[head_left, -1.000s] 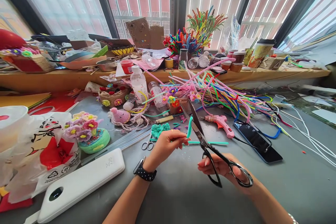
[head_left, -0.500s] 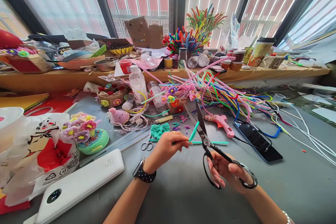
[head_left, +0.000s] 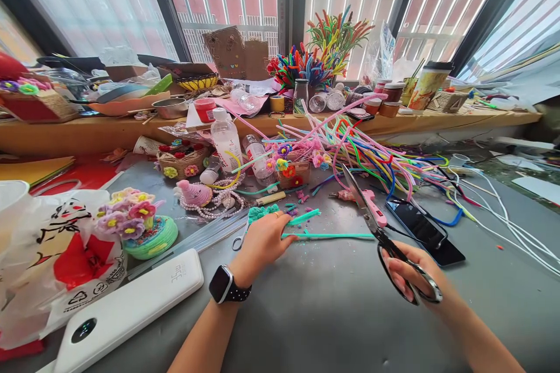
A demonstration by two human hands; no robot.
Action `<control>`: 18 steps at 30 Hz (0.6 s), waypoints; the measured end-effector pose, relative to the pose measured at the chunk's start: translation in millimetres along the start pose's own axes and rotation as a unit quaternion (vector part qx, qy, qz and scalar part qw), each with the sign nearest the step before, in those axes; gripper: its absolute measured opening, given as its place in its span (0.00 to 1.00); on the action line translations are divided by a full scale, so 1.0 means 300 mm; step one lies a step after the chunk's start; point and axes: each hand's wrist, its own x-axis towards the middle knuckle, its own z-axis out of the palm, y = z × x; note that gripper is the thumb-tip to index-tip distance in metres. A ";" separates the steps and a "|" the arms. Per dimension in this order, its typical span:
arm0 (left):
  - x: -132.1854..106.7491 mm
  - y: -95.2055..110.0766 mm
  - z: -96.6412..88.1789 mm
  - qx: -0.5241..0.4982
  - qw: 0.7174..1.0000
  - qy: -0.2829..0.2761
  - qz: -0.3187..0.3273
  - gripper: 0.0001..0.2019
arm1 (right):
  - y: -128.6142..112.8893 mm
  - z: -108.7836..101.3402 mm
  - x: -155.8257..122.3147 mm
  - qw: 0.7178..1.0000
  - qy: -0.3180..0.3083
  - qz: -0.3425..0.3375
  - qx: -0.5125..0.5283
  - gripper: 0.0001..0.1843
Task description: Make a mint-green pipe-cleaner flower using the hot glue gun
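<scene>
Turquoise, fuzzy and straight, one long pipe-cleaner stem (head_left: 341, 236) is laid on the grey tabletop (head_left: 328, 326), at three o'clock from the left hand (head_left: 261, 240). Its near end is met by the thumb, but whether it is pinched there cannot be told. A moment ago, a short turquoise length was held up between parted blades; now the left hand has been lowered, and short turquoise cuttings (head_left: 306, 217) are seen at two o'clock, just past the bent fingers. The long, black-handled metal scissors (head_left: 362, 203) are gripped by the right hand (head_left: 409, 271), with the handles encircled by its fingers; the blades have been brought together and swung farther toward three o'clock. By this, the snipping is judged to be paused and the pieces on the table to be attended to. Counted around the left hand: one fluffy green bunch (head_left: 261, 211), partly covered, at twelve; one small pair of scissors (head_left: 237, 243), mostly hidden, at nine; one oblong white power bank (head_left: 131, 309) at eight; one pink glue gun (head_left: 375, 210) between two and three; one black-screened phone (head_left: 424, 233) at three. How many short cuttings there are cannot be told.
</scene>
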 end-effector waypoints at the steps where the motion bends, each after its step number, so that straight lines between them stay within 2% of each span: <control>1: 0.000 -0.001 0.003 0.027 0.999 -0.017 0.008 0.06 | 0.008 -0.020 -0.010 1.000 0.012 0.007 -0.006 0.18; 6: 0.001 0.002 0.032 0.094 0.993 -0.067 0.033 0.04 | 0.028 -0.099 -0.053 0.996 0.079 0.023 -0.032 0.18; 10: 0.002 -0.006 0.033 0.073 0.995 -0.054 0.043 0.05 | 0.002 -0.119 -0.081 0.985 0.122 0.069 -0.098 0.18; 14: 0.002 -0.025 -0.008 -0.050 0.997 -0.004 0.052 0.06 | -0.003 -0.111 -0.095 0.970 0.173 0.075 -0.152 0.19; 16: 0.001 -0.030 -0.036 -0.143 0.989 0.016 0.037 0.08 | 0.010 -0.109 -0.089 0.965 0.169 0.059 -0.191 0.17; 18: -0.002 -0.028 -0.061 -0.246 0.969 0.030 0.006 0.11 | 0.027 -0.108 -0.071 0.955 0.139 0.040 -0.261 0.16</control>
